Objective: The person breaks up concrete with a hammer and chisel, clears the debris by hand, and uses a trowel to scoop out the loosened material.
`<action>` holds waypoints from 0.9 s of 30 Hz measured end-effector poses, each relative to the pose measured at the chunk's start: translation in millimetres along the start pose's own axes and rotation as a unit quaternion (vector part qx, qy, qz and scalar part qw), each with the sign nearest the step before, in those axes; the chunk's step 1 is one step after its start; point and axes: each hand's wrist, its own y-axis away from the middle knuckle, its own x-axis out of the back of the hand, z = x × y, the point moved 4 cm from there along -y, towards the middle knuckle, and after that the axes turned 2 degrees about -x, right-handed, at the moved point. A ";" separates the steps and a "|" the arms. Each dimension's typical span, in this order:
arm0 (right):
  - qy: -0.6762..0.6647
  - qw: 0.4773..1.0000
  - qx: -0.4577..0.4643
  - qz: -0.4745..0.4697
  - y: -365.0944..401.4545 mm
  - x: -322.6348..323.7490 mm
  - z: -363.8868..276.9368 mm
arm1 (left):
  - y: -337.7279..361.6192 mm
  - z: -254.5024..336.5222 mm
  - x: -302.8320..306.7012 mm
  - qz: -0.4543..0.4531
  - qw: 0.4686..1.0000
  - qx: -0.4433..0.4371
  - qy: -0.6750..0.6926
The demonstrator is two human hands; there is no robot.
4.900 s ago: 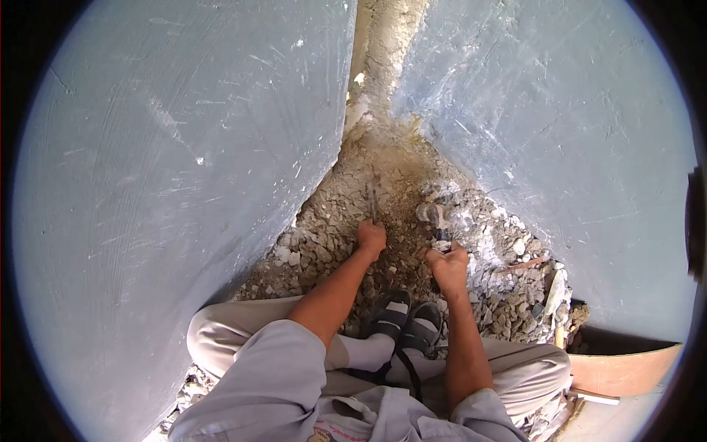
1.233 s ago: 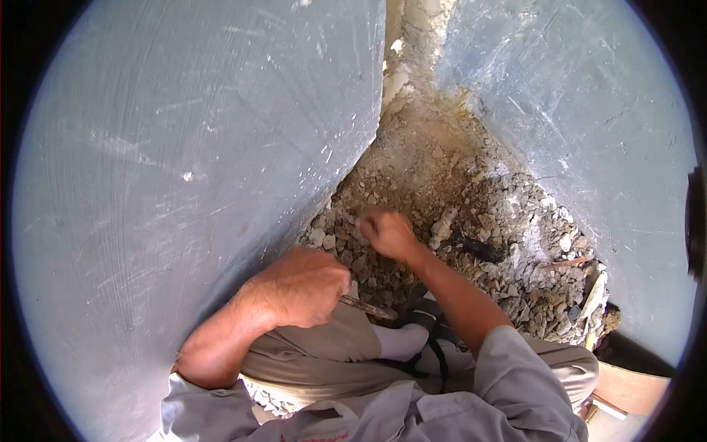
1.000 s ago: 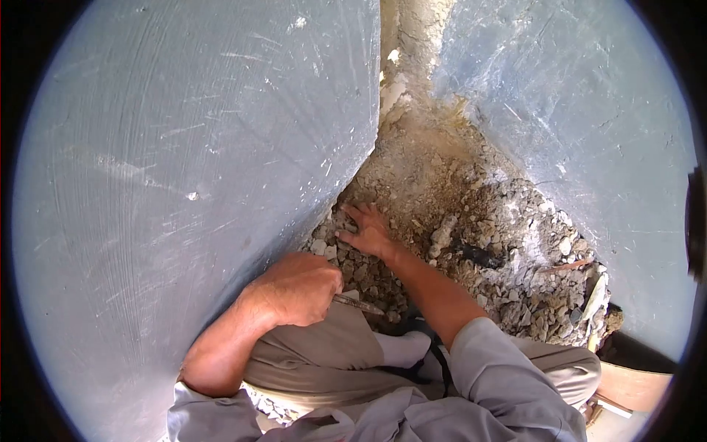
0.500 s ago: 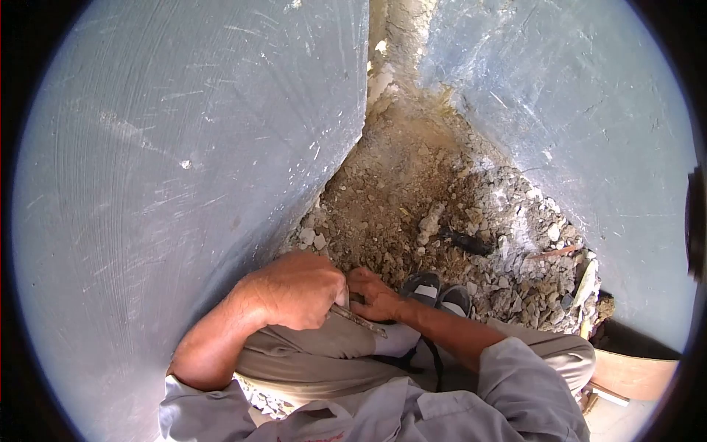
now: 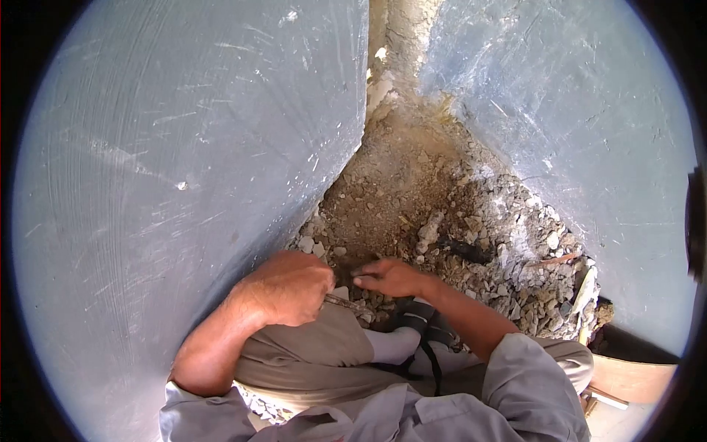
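Note:
My left hand (image 5: 291, 287) is a closed fist beside the left wall, wrapped round a thin stick-like tool (image 5: 340, 301) whose end points right over the rubble. What the tool's other end is like is hidden by the fist. My right hand (image 5: 394, 278) reaches in from the right over the loose dirt (image 5: 390, 191), its thumb and fingers pointing left toward the fist. Its fingertips are close together around something dark and small that I cannot make out. A gap separates the two hands.
Grey-blue walls (image 5: 177, 147) rise at left and right (image 5: 589, 118). Broken stones (image 5: 530, 295) cover the ground at right, with a black object (image 5: 468, 251) among them. A curved tan rim (image 5: 633, 374) is at lower right. My legs are crossed below, near dark sandals (image 5: 416, 315).
My right hand has moved up and to the right, away from my left hand. The left fist has shifted slightly left with the tool. The feet have moved a little toward me.

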 end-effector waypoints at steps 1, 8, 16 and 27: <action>-0.018 0.999 0.012 0.047 6.5 16.0 2.1 | -0.6 -0.7 0.7 0.015 1.000 -0.009 0.011; 0.234 0.901 -0.311 0.190 63.8 116.3 94.3 | -23.4 -9.9 1.2 0.154 0.977 0.038 0.143; 0.240 0.881 -0.349 0.210 87.2 73.8 128.2 | -186.1 -59.3 -27.7 0.209 0.793 0.214 0.531; -0.243 0.822 0.005 0.514 107.8 126.1 -7.8 | -303.8 -29.9 -64.7 0.183 0.242 0.046 0.952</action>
